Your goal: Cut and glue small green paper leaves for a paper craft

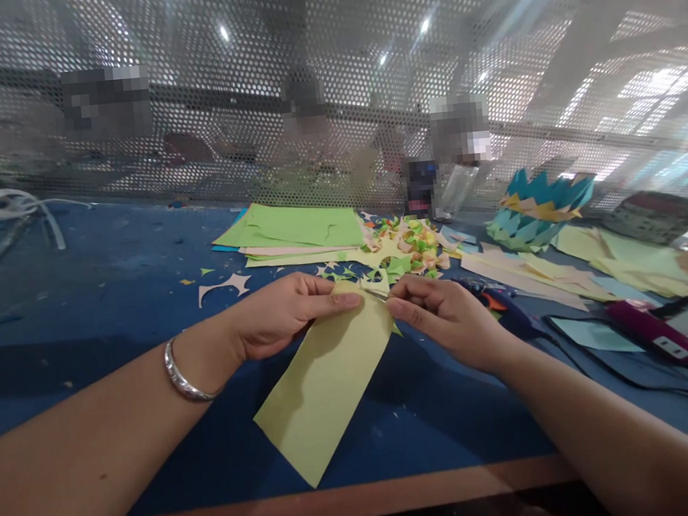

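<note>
My left hand point(292, 311) pinches the far end of a long pale yellow paper strip point(330, 379), thumb on top. The strip slants down toward the table's front edge. At its far end, my right hand point(445, 317) is closed around small scissors point(376, 294). Only their thin metal blades show, lying at the paper; the handles are hidden in my fingers. Just beyond my hands lie curved paper scraps point(345, 275) and a heap of small green, yellow and pink paper pieces point(412, 244).
Stacked green paper sheets point(299, 226) lie behind my left hand. To the right are a blue and yellow folded-paper basket point(536, 209), loose paper strips point(520, 275), a magenta power strip point(663, 330) and black cables point(620, 382). A perforated metal screen point(217, 124) bounds the table's back.
</note>
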The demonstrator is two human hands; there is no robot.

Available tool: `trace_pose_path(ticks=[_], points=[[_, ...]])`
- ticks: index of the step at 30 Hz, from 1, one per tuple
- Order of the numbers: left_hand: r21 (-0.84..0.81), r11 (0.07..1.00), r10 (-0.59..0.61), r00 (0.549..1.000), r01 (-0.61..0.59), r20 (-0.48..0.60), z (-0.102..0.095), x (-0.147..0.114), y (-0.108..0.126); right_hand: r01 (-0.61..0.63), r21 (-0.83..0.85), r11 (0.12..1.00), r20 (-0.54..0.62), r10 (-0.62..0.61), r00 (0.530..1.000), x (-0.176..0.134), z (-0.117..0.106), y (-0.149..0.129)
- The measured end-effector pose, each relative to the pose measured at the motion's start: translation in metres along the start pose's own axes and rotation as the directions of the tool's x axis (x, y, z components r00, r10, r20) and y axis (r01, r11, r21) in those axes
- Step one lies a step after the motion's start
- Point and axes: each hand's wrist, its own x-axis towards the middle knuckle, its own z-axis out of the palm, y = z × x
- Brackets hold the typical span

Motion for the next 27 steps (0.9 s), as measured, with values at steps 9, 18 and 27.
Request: trace_pose_path(ticks=[9, 18, 27], points=[[0.037, 0.999, -0.016, 1.0, 0.015, 0.027, -0.0002, 0.0002, -0.0026, 0.003, -0.043, 0.999, 0.013, -0.003, 1.0, 0.0002, 0.0002, -0.0018], [0.012, 1.0, -0.009, 0.996, 0.008, 0.091, 0.0084, 0.0026, -0.0092, -0.032, 0.08, 0.996, 0.058, 0.028, 0.998, -0.001, 0.0049, 0.0004], [-0.004, 1.0, -0.025, 0.995, 0.025, 0.093, 0.0089, 0.0034, -0.0091, -0.005, 0.013, 1.0, 0.038, 0.005, 0.999, -0.0016, 0.0037, -0.001]])
